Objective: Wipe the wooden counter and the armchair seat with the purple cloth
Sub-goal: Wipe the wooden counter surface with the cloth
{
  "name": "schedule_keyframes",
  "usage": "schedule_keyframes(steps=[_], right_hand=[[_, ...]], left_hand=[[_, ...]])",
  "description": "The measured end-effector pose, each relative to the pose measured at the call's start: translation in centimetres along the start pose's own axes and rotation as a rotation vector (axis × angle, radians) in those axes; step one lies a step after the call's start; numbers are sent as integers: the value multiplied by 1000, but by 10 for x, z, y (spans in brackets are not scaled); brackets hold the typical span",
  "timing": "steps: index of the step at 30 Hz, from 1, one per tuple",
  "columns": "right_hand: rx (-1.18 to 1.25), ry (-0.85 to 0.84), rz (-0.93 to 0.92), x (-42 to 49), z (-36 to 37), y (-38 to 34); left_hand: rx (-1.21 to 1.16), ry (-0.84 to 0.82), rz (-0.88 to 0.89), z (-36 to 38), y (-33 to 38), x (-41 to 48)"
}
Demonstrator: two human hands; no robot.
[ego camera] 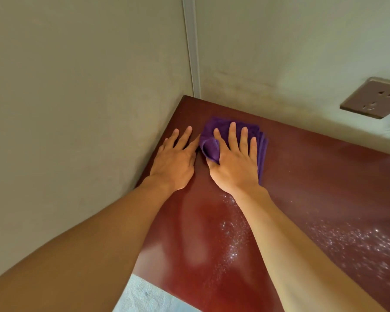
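The dark red wooden counter (302, 188) fills the lower right and runs into the wall corner. A folded purple cloth (216, 129) lies near that far corner. My right hand (234, 163) presses flat on the cloth, with a fold of it tucked between thumb and forefinger. My left hand (173, 161) rests flat on the bare counter just left of the cloth, fingers spread, holding nothing. Fine droplets or dust glisten on the counter at the lower right. The armchair is out of view.
Beige walls meet in a corner with a white trim strip (193, 52) right behind the counter. A brown wall socket (372, 97) sits on the right wall above the counter. A patch of pale floor (144, 296) shows below the counter's near edge.
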State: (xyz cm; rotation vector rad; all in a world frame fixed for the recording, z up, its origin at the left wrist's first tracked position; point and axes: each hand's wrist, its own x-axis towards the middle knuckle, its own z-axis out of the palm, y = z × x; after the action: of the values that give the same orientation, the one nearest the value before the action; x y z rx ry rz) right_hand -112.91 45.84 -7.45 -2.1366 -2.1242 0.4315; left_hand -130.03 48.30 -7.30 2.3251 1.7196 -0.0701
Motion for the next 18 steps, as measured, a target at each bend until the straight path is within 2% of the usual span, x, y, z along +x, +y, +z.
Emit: schedule_keyframes(steps=[7,10,18], right_hand=[[5,35,-9,-65,14,-23],[18,25,-26,-93,17,-38],[60,-34,-48,-214,44,-89]], left_hand=[[-17,-95,63,-8,-4,-7],[-12,-92,112,-11,-14,-20],[3,-84,97,-12,-20,-30]])
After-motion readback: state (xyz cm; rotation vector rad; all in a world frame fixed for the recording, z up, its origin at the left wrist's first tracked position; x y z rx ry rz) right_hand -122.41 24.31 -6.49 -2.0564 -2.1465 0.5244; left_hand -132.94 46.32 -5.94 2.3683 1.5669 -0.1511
